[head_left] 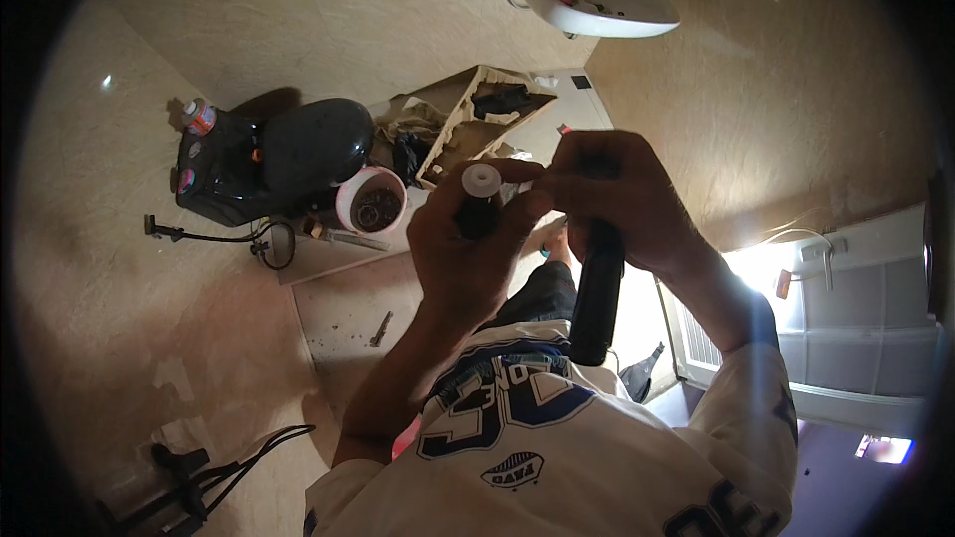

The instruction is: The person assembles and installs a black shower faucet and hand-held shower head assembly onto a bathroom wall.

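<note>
My two hands are raised in front of my chest, with their fingertips close together. My left hand [453, 249] is closed around a dark tube-like piece with a white round cap [481, 180] at its upper end, a small hole in the cap's middle. My right hand [627, 194] is closed on a black cylindrical piece [597, 298], whose thick lower part hangs toward my shirt. Its upper part is hidden by my fingers. Whether the two pieces are joined, or something small is pinched between the fingertips, I cannot tell.
A black toilet [313, 149] with a bottle [200, 117] on it stands at the left, beside a pink-rimmed bucket [343, 201]. An open cardboard box [453, 129] lies behind my hands. A white washbasin [617, 25] is on the far wall; a door [846, 298] stands at the right.
</note>
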`<state>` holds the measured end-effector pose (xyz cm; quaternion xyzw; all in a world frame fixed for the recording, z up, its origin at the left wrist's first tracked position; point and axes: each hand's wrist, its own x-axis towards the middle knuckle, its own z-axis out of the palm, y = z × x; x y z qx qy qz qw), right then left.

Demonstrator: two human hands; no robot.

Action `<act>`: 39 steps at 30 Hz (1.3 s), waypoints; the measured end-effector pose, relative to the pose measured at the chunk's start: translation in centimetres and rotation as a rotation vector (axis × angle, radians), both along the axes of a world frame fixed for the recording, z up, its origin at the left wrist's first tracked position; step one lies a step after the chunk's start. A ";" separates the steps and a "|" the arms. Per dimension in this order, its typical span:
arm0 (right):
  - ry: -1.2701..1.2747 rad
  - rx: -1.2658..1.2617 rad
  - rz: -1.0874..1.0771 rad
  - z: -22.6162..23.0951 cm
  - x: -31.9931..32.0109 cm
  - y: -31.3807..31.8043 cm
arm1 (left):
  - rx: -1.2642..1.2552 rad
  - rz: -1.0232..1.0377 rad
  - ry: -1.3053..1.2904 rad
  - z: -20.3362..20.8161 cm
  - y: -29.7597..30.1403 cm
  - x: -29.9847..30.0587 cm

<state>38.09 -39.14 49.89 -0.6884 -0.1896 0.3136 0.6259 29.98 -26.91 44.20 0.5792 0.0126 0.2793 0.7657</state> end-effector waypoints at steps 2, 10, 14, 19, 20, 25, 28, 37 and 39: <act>0.051 -0.095 0.023 0.4 -0.2 -0.2 | -0.058 -0.016 0.013 0.7 -0.1 0.1; -0.161 -0.181 -0.243 0.7 -0.7 -0.9 | 0.063 -0.100 0.235 0.9 0.2 -0.4; -0.955 -0.005 -0.514 5.5 1.6 -1.6 | 0.343 -0.164 0.332 1.4 -0.2 -0.5; -1.218 -0.064 -0.316 7.7 1.7 -0.7 | 0.457 -0.182 0.291 0.9 -1.1 -0.9; -1.220 -0.078 -0.270 7.8 1.8 -0.9 | 0.475 -0.190 0.301 1.1 -1.2 -1.0; -1.141 -0.023 -0.256 7.1 2.3 -0.9 | 0.582 -0.236 0.360 2.7 -1.0 -1.7; -1.139 -0.028 -0.210 7.0 2.5 -0.9 | 0.578 -0.249 0.351 2.7 -0.9 -1.9; -1.265 0.207 0.093 7.0 4.3 -1.6 | 0.374 -0.414 0.509 4.3 -0.7 -1.8; -1.278 0.196 0.059 6.9 4.2 -1.5 | 0.399 -0.318 0.467 3.3 -1.0 -1.8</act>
